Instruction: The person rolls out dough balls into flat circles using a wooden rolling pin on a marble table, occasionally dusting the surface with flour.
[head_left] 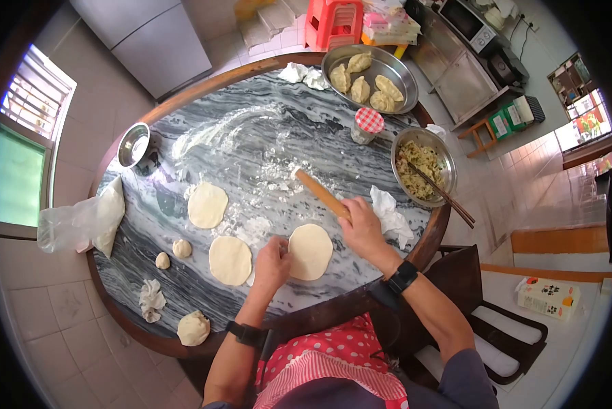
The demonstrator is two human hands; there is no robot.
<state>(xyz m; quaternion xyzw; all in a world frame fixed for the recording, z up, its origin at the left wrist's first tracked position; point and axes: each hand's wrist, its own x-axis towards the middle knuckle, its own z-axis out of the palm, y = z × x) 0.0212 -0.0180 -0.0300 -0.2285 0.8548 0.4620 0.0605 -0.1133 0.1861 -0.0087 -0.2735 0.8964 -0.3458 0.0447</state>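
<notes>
My right hand (362,228) is wrapped round one end of a wooden rolling pin (323,195), which slants up and left above the floured table. Curled at the left edge of a flat round dough wrapper (311,252), my left hand (273,264) has its fingertips closed on that edge. Two more rolled wrappers lie to the left, one near my left hand (230,260) and another farther back (207,205). Small dough balls (182,249) and a larger dough lump (193,328) sit at the left.
A steel bowl of filling (425,163) with chopsticks (442,194) stands at right. Behind are a glass jar (367,125) and a metal basin (405,75) holding several filled dumplings. A small metal bowl (134,145), a flour bag (108,216) and crumpled tissues (390,217) rest on the marble table.
</notes>
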